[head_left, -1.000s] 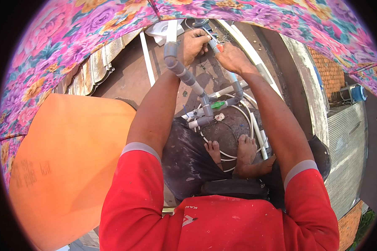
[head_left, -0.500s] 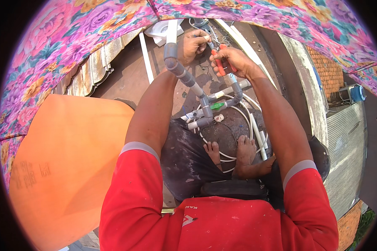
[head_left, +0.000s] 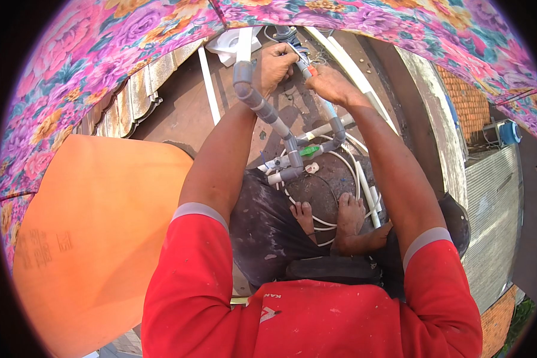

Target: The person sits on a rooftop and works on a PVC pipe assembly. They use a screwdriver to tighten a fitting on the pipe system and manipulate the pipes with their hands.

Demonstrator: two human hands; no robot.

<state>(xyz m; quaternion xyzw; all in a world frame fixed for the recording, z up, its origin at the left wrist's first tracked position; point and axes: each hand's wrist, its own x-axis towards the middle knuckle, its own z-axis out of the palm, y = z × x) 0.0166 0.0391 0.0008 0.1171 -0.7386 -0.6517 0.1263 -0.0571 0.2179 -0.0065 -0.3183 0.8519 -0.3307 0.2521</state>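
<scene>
My right hand point(head_left: 335, 85) is closed round a pair of pliers with red handles point(head_left: 312, 70); only a bit of the handles shows past the fingers. Just to its left, my left hand point(head_left: 275, 64) has its fingers pinched together beside thin wires point(head_left: 301, 52). What lies between those fingertips is too small to make out. Both hands are over the upper end of a pale blue pipe point(head_left: 329, 110). Nearer to me, this pipe meets grey elbows and a green-handled valve point(head_left: 309, 151).
A white and grey pipe with elbows point(head_left: 243, 74) rises beside my left forearm. Coiled white hose point(head_left: 358, 173) lies round my feet. An orange curved surface point(head_left: 95, 238) stands at left. Flowered umbrella cloth point(head_left: 137, 30) hangs across the top. Long white pipes point(head_left: 346, 59) lie at far right.
My right hand has turned over and shifted slightly right, so the pliers' handles are now mostly hidden. My left hand has moved a little, staying beside the wires.
</scene>
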